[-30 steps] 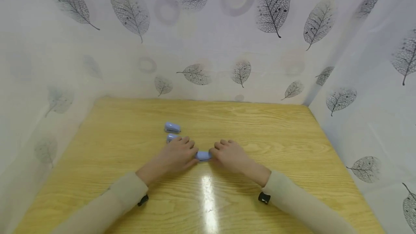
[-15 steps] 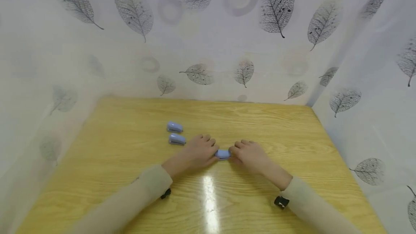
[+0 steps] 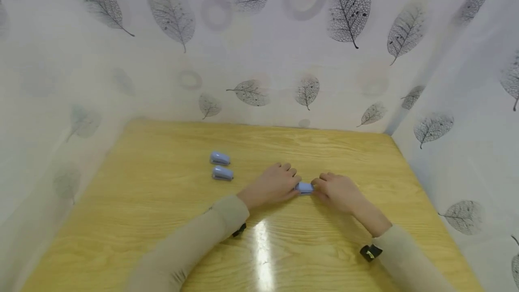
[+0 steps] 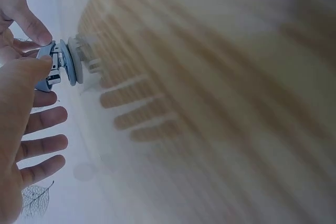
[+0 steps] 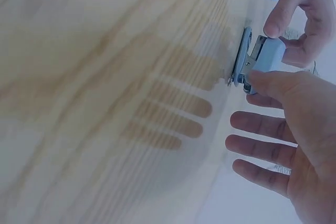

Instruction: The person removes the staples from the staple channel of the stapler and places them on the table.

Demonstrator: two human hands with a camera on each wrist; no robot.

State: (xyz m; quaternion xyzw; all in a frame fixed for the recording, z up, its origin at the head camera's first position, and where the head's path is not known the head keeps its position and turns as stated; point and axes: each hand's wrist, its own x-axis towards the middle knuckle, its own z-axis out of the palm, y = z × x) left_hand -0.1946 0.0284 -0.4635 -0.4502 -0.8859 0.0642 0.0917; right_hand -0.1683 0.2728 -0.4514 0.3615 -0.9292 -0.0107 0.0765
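A small light-blue stapler point(image 3: 305, 188) is pinched at both ends between my hands, low at the tabletop; whether its base touches the wood I cannot tell. My left hand point(image 3: 272, 186) grips its left end with thumb and index finger, the other fingers stretched out. From the other side, my right hand point(image 3: 339, 191) pinches the right end in the same way. The right wrist view shows the stapler's point(image 5: 271, 55) metal channel between blue handle and base. Two matching staplers lie to the left, one at the back point(image 3: 220, 158) and one just in front of it point(image 3: 222, 173).
The glossy wood-grain table point(image 3: 170, 148) carries a bright light reflection near its front middle. Pale curtains point(image 3: 259, 57) printed with leaves stand along the back and both sides. A black wrist camera point(image 3: 371, 252) sits at the right cuff.
Both hands have slid the held stapler to the right and slightly away from me. The front stapler on the left, partly hidden by my left hand before, is now in full view.
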